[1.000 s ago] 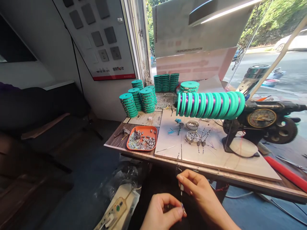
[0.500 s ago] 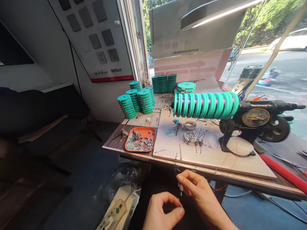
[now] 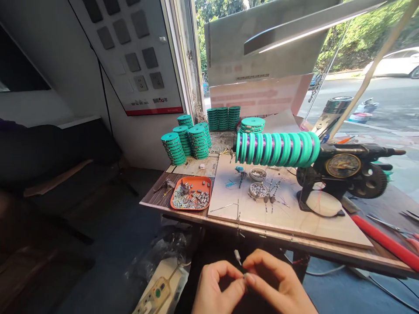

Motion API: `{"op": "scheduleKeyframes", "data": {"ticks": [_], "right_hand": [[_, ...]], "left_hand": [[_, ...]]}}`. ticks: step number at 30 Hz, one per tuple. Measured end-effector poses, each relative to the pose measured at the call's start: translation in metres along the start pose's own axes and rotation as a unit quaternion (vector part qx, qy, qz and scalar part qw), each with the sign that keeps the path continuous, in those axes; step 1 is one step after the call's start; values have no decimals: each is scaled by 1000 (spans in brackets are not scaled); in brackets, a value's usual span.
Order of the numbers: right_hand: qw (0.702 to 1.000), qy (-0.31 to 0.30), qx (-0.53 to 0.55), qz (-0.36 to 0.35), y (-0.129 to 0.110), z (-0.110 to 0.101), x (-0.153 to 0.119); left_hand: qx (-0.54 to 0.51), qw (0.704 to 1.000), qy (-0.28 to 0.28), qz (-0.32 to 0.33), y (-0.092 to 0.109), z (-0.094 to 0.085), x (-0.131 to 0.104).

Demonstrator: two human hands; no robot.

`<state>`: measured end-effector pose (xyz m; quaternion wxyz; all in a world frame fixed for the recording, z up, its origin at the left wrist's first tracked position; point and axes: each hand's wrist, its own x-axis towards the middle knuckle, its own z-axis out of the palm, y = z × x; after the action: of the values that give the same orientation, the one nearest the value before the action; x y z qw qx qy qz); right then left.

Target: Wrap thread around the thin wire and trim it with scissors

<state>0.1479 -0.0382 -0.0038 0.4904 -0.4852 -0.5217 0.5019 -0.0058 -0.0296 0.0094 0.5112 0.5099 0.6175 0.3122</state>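
Left hand (image 3: 218,288) and right hand (image 3: 276,283), fingertips clamped, pinch thin line (image 3: 240,263) before tabletop (image 3: 291,222); small pale fitting (image 3: 237,254) beside them. Line-end work apparently in hand; next move likely calls for steady grip, light tension.

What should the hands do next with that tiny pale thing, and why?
Maybe the right hand should gently pull the thin thread straight while the left hand pinches it. The fingers of both hands meet at the thread's lower end, and the small pale piece on it leans loosely above them, so it could flop about.
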Motion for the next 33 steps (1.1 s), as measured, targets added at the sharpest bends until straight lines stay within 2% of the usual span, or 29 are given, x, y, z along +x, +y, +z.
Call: {"op": "scheduleKeyframes", "data": {"ticks": [4,8,12,17,24,29,33], "right_hand": [[999,-34,-17,27,-2,2,2],[997,-38,49,56,3,6,5],[993,-31,96,68,10,9,5],[991,-50,98,80,10,8,5],[991,-37,110,69,19,10,4],[988,-33,129,74,21,8,3],[982,29,171,73,14,6,15]], "left_hand": [[65,996,44,39,14,2,-4],[106,992,33,54,26,4,-4],[102,993,21,56,30,5,-4],[100,993,40,53,30,6,-5],[101,993,32,49,38,6,-7],[100,993,7,58,33,4,-5],[116,991,-8,70,19,2,-2]]}}
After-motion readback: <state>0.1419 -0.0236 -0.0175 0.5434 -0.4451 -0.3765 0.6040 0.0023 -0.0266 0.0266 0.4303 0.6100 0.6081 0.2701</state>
